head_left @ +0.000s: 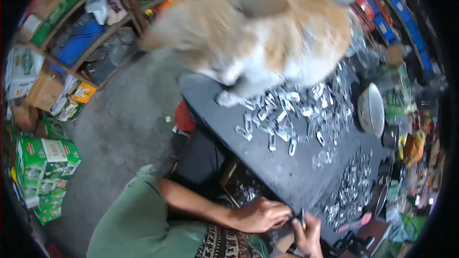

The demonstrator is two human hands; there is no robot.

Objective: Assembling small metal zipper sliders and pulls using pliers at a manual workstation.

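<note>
At the near edge of the dark table (267,162), my left hand (263,215) is closed with its fingertips pinched together. A small dark piece shows at those fingertips, too blurred to name. Close beside it on the right, my right hand (308,236) grips a small pointed tool (302,217), its tip upward; its kind is unclear. Beyond my hands lies a wide heap of silvery metal clips (291,119). A pile of smaller metal pieces (351,186) is right of my hands, and a little group of thin bits (325,157) lies between the two heaps.
An orange and white cat (287,43) stands over the table's far end, a paw beside the clips. A white bowl (370,110) and a dark pot (389,136) line the right edge. An open box of metal pieces (248,192) sits below. Green cartons (45,167) stand left.
</note>
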